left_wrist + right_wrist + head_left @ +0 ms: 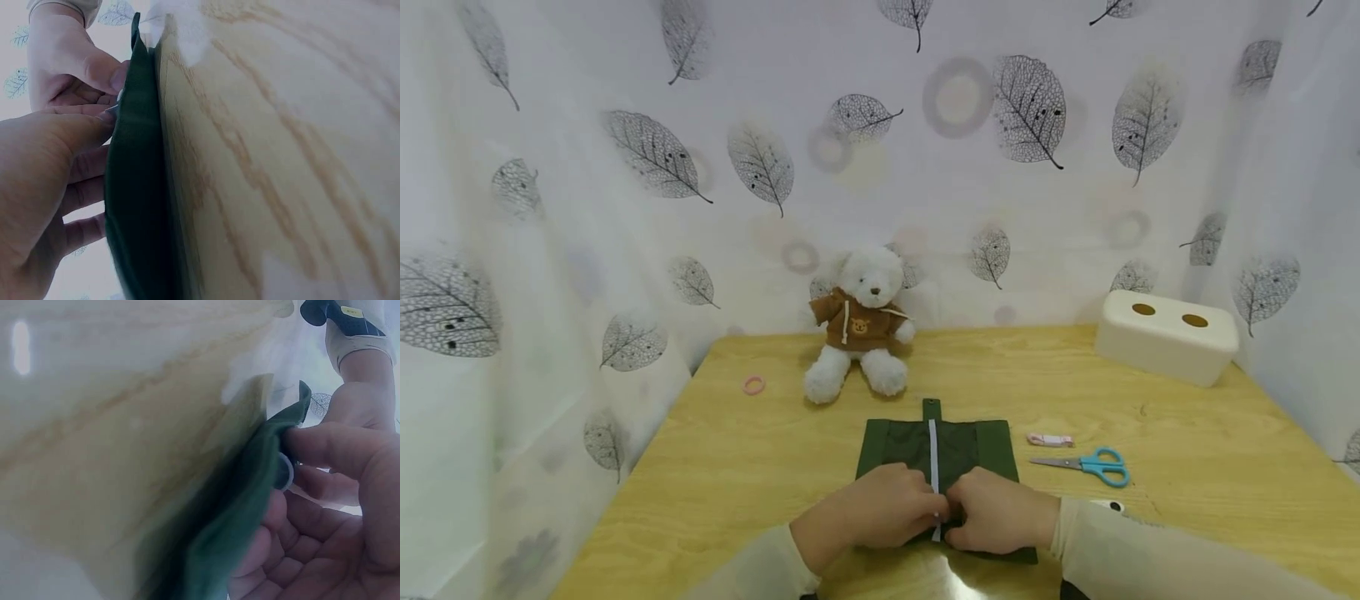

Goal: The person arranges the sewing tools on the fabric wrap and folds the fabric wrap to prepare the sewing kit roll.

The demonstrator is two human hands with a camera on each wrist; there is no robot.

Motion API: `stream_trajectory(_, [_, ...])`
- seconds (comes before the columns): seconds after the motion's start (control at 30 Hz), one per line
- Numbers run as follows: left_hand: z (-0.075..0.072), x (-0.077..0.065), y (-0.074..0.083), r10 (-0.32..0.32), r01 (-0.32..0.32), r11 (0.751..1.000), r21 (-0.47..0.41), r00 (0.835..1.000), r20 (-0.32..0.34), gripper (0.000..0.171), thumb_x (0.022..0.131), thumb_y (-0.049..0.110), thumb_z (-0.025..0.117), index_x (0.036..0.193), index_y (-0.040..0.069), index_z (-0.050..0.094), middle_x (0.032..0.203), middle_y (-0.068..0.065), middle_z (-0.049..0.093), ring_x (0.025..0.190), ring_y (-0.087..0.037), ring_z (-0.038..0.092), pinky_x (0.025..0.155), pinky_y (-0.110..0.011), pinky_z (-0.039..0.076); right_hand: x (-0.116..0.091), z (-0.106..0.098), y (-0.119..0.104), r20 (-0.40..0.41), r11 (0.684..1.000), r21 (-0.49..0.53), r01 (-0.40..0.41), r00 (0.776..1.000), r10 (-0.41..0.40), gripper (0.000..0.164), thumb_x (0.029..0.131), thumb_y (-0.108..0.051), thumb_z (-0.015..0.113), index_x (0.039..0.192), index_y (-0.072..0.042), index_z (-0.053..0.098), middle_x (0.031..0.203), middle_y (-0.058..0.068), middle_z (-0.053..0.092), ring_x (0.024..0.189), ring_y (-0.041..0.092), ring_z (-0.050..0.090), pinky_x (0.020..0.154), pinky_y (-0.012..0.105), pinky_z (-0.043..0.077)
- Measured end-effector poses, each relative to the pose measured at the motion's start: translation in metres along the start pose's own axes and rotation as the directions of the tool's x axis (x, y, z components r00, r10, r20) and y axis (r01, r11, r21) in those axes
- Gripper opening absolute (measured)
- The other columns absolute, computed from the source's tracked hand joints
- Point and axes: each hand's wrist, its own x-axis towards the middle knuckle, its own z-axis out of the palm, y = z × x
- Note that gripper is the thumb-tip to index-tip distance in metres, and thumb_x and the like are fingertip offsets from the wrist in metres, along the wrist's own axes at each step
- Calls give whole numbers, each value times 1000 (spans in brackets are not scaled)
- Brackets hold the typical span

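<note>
A dark green fabric pouch lies on the table, a white strip running down its middle and a snap tab at its far edge. My left hand pinches at the strip near the pouch's near edge. Beside it, my right hand grips the green fabric just right of the strip. In the right wrist view, a pale-rimmed rounded piece shows between thumb and fingers. The left wrist view has both thumbs close together at the green edge. The fingers hide the strip's near part.
Blue-handled scissors and a small pink-and-white item lie right of the pouch. A white teddy bear in a brown hoodie sits behind, a pink ring to its left. At the back right stands a cream box with two holes.
</note>
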Motion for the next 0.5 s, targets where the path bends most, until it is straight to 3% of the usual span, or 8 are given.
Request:
stream_trajectory(0.17, [0, 0, 3, -14, 14, 1000, -11, 1000, 8, 6, 100, 22, 64, 95, 26, 66, 80, 16, 63, 67, 1, 50, 58, -14, 34, 0, 4, 2, 17, 999, 35, 3, 1000, -4, 12, 87, -17, 73, 76, -21, 70, 56, -17, 49, 47, -3, 41, 44, 16, 31])
stream_trajectory(0.5, [2, 0, 1, -35, 37, 995, -94, 999, 18, 13, 98, 17, 67, 106, 25, 72, 86, 15, 67, 67, 6, 48, 61, -9, 36, -6, 1, 7, 29, 999, 36, 31, 999, -32, 3, 89, -21, 75, 89, -17, 73, 61, -17, 53, 49, -4, 43, 46, 16, 36])
